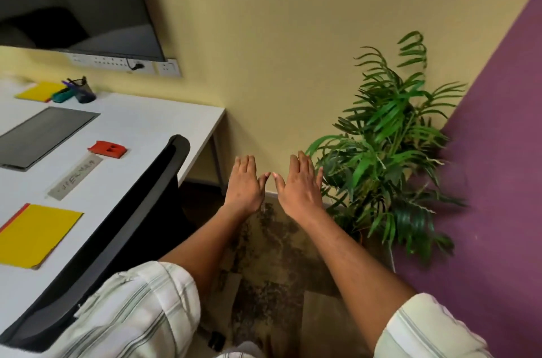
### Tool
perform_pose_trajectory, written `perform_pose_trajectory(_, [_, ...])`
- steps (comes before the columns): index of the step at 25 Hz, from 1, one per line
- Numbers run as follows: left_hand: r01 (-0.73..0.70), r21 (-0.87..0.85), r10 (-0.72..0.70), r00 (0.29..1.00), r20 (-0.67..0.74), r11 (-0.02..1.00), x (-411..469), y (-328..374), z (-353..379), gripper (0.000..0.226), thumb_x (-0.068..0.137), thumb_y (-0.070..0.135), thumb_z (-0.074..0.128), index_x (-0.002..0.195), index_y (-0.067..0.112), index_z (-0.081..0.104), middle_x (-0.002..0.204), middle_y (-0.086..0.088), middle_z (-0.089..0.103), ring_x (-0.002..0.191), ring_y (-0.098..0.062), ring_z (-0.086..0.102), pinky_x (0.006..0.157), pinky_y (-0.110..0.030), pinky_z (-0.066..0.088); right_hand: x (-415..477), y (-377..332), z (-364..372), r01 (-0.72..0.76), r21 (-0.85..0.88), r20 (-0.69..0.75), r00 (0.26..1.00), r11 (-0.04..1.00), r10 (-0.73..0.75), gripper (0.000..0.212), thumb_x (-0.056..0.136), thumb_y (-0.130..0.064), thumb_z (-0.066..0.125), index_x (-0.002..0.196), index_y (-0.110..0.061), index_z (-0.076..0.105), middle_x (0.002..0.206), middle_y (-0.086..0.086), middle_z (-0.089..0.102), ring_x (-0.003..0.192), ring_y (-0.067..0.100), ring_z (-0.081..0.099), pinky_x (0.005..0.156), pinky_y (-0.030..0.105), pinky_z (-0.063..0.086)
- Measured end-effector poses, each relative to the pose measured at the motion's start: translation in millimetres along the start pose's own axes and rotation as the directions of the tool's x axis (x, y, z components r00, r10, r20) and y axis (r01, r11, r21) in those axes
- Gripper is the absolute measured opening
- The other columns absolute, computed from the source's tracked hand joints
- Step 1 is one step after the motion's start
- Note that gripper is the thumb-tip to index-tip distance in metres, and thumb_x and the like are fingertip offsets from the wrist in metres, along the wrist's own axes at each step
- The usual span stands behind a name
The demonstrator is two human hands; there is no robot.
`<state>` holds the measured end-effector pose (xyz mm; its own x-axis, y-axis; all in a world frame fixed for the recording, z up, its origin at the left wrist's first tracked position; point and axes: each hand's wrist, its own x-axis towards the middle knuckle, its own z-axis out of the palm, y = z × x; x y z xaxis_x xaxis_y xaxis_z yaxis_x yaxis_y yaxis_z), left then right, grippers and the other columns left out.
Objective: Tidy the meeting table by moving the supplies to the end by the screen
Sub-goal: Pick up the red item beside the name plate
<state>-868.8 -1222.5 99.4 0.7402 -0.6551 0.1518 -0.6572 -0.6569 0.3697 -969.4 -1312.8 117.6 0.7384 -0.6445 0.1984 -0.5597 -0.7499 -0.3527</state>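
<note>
My left hand (244,185) and my right hand (299,184) are stretched out side by side over the floor, right of the white meeting table (152,120). Both palms face down, fingers extended, thumbs nearly touching, nothing held. On the table lie a yellow folder (38,236) near me, a grey name plate (75,176), a red stapler-like block (108,149) and a dark grey pad (44,136). By the wall screen (76,0) sit a yellow pad (39,91), a teal marker (63,96) and a dark pen cup (84,91).
A black chair back (132,211) stands between me and the table's edge. A potted green plant (390,146) fills the corner on the right, next to a purple wall (498,152). A white socket strip (126,64) runs below the screen. Patterned floor lies under my arms.
</note>
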Motion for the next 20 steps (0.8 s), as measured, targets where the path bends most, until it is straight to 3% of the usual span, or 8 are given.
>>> perform_pose_trajectory(5, [0.069, -0.064, -0.077, 0.988, -0.133, 0.996, 90.2, -14.0, -10.4, 0.072, 0.097, 0.049, 0.030, 0.148, 0.002, 0.012, 0.157, -0.015, 0.015, 0.147, -0.028, 0.004, 0.117, -0.033, 0.001, 82.1, -2.4, 32.9, 0.115, 0.040, 0.036, 0.993, 0.993, -0.116, 0.068, 0.097, -0.051, 0.029, 0.150, -0.011, 0.014, 0.160, 0.010, 0.007, 0.147, 0.024, 0.001, 0.117, 0.042, -0.001])
perform_pose_trajectory(10, [0.180, -0.216, -0.215, 0.965, -0.151, 0.960, 175.6, -33.9, -17.7, 0.070, 0.097, 0.049, 0.031, 0.147, 0.002, 0.019, 0.155, -0.016, 0.022, 0.146, -0.030, 0.011, 0.121, -0.040, 0.010, 164.8, -24.0, 72.7, 0.139, 0.078, 0.107, 0.983, 0.987, -0.147, 0.068, 0.096, -0.045, 0.037, 0.149, -0.009, 0.014, 0.159, 0.011, 0.008, 0.147, 0.026, 0.002, 0.118, 0.041, 0.002])
perform_pose_trajectory(16, [0.312, -0.334, -0.376, 0.916, -0.144, 0.889, 246.1, -59.1, 2.6, 0.066, 0.098, 0.047, 0.026, 0.147, 0.002, 0.021, 0.155, -0.015, 0.021, 0.146, -0.027, 0.011, 0.120, -0.034, 0.004, 263.7, -67.2, 110.7, 0.186, 0.046, 0.191, 0.963, 0.981, -0.191, 0.097, 0.078, -0.022, 0.071, 0.150, -0.010, 0.007, 0.160, 0.009, 0.002, 0.147, 0.024, -0.003, 0.119, 0.041, -0.002])
perform_pose_trajectory(18, [0.360, -0.369, -0.443, 0.881, -0.168, 0.857, 261.0, -70.9, 3.9, 0.063, 0.099, 0.044, 0.025, 0.147, 0.005, 0.020, 0.156, -0.014, 0.020, 0.147, -0.027, 0.008, 0.119, -0.035, 0.005, 287.0, -76.4, 120.1, 0.217, 0.033, 0.211, 0.953, 0.976, -0.219, 0.095, 0.079, -0.025, 0.070, 0.150, -0.009, 0.008, 0.159, 0.010, 0.003, 0.147, 0.025, -0.001, 0.120, 0.043, 0.001])
perform_pose_trajectory(20, [0.401, -0.361, -0.484, 0.857, -0.176, 0.842, 273.8, -89.0, 4.8, 0.059, 0.100, 0.039, 0.024, 0.147, 0.004, 0.022, 0.155, -0.015, 0.021, 0.146, -0.030, 0.008, 0.120, -0.039, 0.006, 308.2, -85.1, 130.8, 0.243, 0.024, 0.200, 0.949, 0.970, -0.243, 0.078, 0.090, -0.032, 0.056, 0.149, -0.007, 0.012, 0.159, 0.012, 0.008, 0.147, 0.026, 0.003, 0.120, 0.045, 0.005])
